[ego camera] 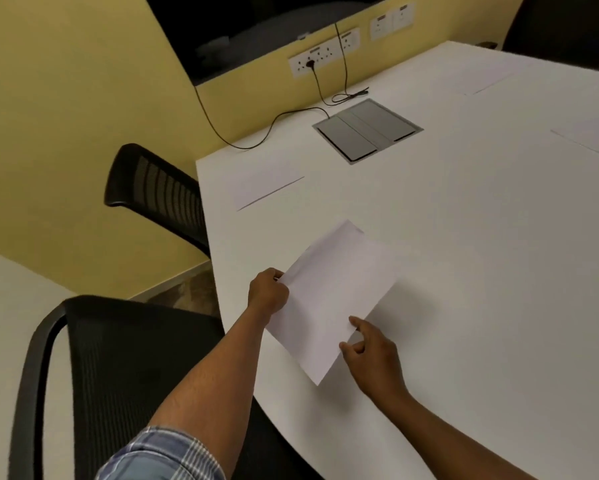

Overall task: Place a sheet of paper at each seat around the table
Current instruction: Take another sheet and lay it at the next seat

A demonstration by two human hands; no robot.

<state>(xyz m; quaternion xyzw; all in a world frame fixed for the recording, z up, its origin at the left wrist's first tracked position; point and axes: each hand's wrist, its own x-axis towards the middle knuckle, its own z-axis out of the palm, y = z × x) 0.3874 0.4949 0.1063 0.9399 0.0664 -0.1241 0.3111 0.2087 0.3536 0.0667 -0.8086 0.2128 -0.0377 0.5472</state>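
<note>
2 hands hold 1 sheet point(332, 299) above the table point(481, 237): left hand point(268, 291) pinching, right hand point(370, 355) fingertips touching loosely. Released askew, it could slide off the table's near edge.

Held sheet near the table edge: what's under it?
Under the held sheet only the white table shows, with a shadow at its right edge. The left hand pinches its left edge; the right hand touches its near edge. Whatever the sheet covers is hidden.
</note>
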